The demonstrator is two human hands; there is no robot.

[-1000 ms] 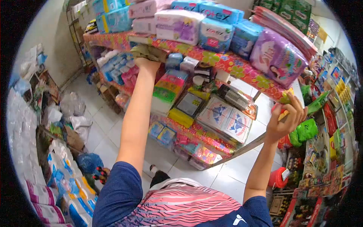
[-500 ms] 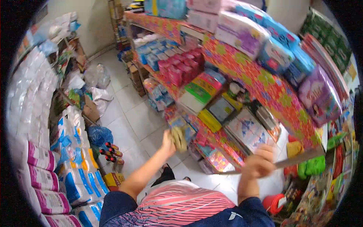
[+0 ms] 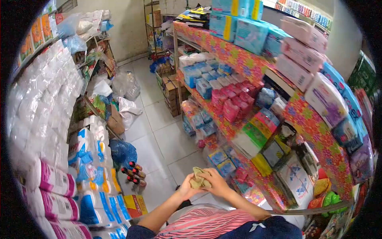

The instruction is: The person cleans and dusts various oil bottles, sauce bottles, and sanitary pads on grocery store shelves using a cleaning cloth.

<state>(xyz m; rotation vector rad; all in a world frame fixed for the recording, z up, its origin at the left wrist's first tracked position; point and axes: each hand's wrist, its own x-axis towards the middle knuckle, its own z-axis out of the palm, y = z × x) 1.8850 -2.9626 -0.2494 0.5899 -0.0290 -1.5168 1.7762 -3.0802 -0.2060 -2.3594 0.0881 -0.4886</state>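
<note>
A crumpled olive-yellow cloth [image 3: 200,179] is held between both hands in front of the body, above the tiled floor. My left hand [image 3: 188,189] grips its left side with bent fingers. From the right, my right hand [image 3: 215,182] has its fingers pressed on the cloth. To the right of the hands, yellow-and-blue packs [image 3: 222,162] sit on a lower shelf.
Flower-covered shelves [image 3: 234,55] with pink packs [image 3: 234,99] run along the right. At left are stacked paper rolls [image 3: 55,179] and clear-wrapped packs [image 3: 43,107]. Dark bottles with red caps [image 3: 134,174] and a blue bag [image 3: 122,153] stand on the floor.
My right hand has moved left from the shelf edge and joined my left hand on the cloth. The view has turned left, so the shelves appear farther right.
</note>
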